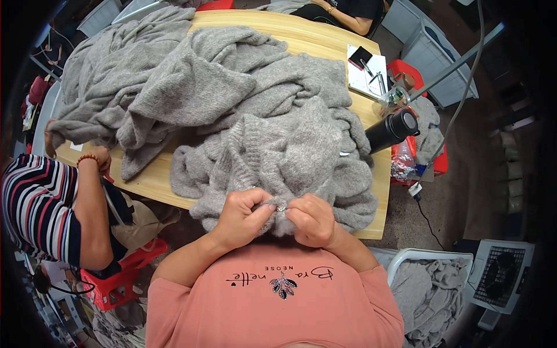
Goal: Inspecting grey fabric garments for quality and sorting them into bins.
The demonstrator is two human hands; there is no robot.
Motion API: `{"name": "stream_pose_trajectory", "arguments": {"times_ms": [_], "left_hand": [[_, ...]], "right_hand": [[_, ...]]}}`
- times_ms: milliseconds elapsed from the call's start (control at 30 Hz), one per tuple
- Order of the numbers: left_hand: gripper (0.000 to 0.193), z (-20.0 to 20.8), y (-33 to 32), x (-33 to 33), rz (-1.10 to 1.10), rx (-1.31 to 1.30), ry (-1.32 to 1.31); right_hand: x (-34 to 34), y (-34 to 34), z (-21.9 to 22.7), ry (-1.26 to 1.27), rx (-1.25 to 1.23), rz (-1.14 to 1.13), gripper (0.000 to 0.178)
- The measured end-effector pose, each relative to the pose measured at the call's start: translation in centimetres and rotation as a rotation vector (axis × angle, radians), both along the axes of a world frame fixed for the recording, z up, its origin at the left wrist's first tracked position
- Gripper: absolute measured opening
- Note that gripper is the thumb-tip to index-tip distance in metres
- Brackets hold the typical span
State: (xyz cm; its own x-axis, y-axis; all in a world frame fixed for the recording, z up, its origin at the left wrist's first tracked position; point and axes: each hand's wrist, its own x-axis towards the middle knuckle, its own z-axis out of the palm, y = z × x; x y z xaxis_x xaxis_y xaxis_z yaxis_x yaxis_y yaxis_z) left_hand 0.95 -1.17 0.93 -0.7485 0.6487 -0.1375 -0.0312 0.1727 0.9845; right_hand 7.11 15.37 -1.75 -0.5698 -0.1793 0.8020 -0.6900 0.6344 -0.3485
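A grey knitted sweater (307, 139) lies bunched on the table's near side, a ribbed band (253, 145) showing in its folds. My left hand (246, 213) is closed, thumb and fingers pinching the sweater's near edge. Close beside it, my right hand (311, 219) is also closed, gripping the same edge. Between the two sets of fingertips shows a small pale, shiny bit (282, 207), too small to make out. Whether a needle or thread is held cannot be seen.
More grey knitwear (191, 87) heaps across the wooden table (380, 191). A black flask (390, 131), glass jar (394, 100) and paper with pens (365, 78) stand at right. A co-worker in stripes (46, 203) sits left, another person (348, 17) far. A white bin (432, 255) holds knitwear.
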Motion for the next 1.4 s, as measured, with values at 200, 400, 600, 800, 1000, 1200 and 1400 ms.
{"name": "stream_pose_trajectory", "arguments": {"times_ms": [200, 400, 600, 800, 1000, 1200, 1400], "left_hand": [[0.005, -0.8, 0.4, -0.2, -0.054, 0.163, -0.340], [0.005, 0.8, 0.5, -0.3, -0.123, 0.081, -0.269], [0.005, -0.2, 0.5, -0.6, -0.161, 0.298, -0.513], [0.006, -0.3, -0.2, -0.9, -0.118, 0.345, -0.527], [0.006, -1.0, -0.3, -0.7, -0.108, 0.296, -0.453], [0.007, -0.8, -0.2, -0.6, -0.025, 0.184, -0.246], [0.006, -0.9, -0.1, -0.6, 0.048, 0.157, -0.324]], "right_hand": [[0.5, 1.5, 0.5, -0.244, -0.207, 0.214, 0.029], [0.6, 0.9, 0.9, -0.189, -0.080, 0.085, 0.031], [0.1, 0.8, -0.1, -0.265, -0.334, 0.200, 0.032], [0.1, 4.1, 1.2, -0.618, -0.086, 0.204, 0.038], [-0.7, 1.4, 2.4, -0.723, -0.439, 0.366, 0.038], [-0.1, 0.4, -0.1, -1.064, -0.811, 0.344, 0.013], [-0.7, -0.2, 0.1, -0.907, -0.612, 0.299, 0.006]]}}
